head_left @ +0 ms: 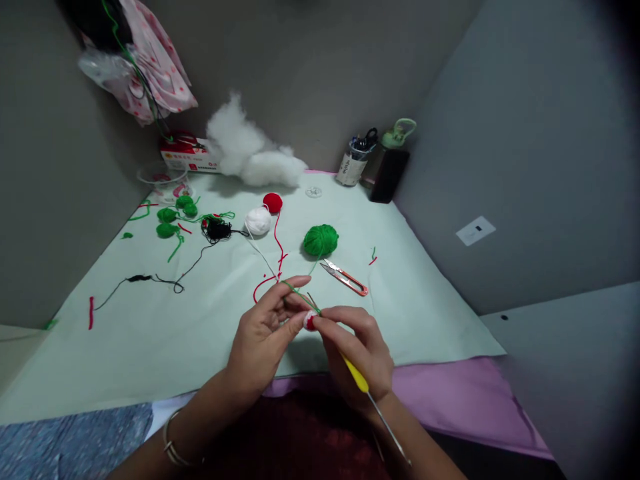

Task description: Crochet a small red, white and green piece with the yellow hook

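Between the fingertips of my left hand [263, 333] is a small red and white crochet piece [310, 321], pinched by thumb and finger. A strand of green yarn [295, 291] runs over the left index finger toward the piece. My right hand [361, 347] is closed around a crochet hook [356, 375] with a yellow handle, its fingertips touching the piece's right side. The hook's working tip is hidden by fingers. Beyond the hands lie a green yarn ball [321, 241], orange-handled thread snips [345, 278], a white yarn ball [258, 221] and a red yarn ball [273, 203].
White stuffing [250, 150] is heaped against the back wall beside a red and white box [187, 159]. Small green pieces [167, 230] and tangled black yarn [219, 229] lie left. A pen cup [351, 167] and dark bottle [390, 175] stand at the back right.
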`<state>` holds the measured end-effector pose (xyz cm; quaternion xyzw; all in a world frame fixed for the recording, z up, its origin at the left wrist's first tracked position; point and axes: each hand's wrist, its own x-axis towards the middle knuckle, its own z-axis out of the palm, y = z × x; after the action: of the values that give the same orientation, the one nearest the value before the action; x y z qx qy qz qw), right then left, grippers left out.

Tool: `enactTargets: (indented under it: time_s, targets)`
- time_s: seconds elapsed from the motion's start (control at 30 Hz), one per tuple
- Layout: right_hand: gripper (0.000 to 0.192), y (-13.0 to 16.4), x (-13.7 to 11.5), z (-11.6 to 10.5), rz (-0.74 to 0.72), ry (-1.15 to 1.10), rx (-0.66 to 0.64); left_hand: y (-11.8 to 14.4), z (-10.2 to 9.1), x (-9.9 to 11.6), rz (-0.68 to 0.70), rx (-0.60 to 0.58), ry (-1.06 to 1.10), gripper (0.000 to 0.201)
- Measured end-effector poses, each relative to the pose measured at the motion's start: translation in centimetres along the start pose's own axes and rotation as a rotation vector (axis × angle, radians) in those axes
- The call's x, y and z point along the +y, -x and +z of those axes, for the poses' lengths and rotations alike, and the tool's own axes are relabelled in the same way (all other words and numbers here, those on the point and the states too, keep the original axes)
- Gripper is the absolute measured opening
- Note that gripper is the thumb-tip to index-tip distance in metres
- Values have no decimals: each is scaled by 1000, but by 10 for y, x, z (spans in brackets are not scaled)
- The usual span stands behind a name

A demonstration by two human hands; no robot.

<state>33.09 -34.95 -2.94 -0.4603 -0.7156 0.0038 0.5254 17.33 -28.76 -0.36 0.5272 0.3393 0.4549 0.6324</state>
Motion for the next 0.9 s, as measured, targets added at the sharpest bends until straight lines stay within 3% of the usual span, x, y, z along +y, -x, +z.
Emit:
enactTargets:
  time_s: [0.17,0.3,0.4,0.47,0.53,0.57,0.63,0.67,0.8,0.9]
  targets:
    - [66,-17,2,-13,-145,68,-103,-2,-4,15,-141,-28,69,36]
    - [58,-48,4,-23,-359,65,-256,-7,-11,17,-236,-49,210,48]
    - [49,-66,21,-25,-486,47,-330,-13,-15,13,-311,-82,327,49]
    - [48,-79,46,-27,-545,90,-350,-17,-16,12,-361,-78,371,49]
    - [49,-97,82,-29,-408,168,-294,-21,-18,12,-409,-32,392,51]
    - [46,-109,105,-32,-231,206,-233,-22,-19,13,-433,6,397,51]
    - [37,-139,156,-37,261,303,-73,-25,-22,14,-471,77,403,52]
    - [39,-156,184,-41,373,340,-20,-27,-23,15,-485,103,403,52]
    - [47,-214,286,-54,673,482,165,-32,-28,10,-501,138,387,53]
    - [40,-234,339,-56,838,585,278,-37,-33,1,-499,139,378,54]
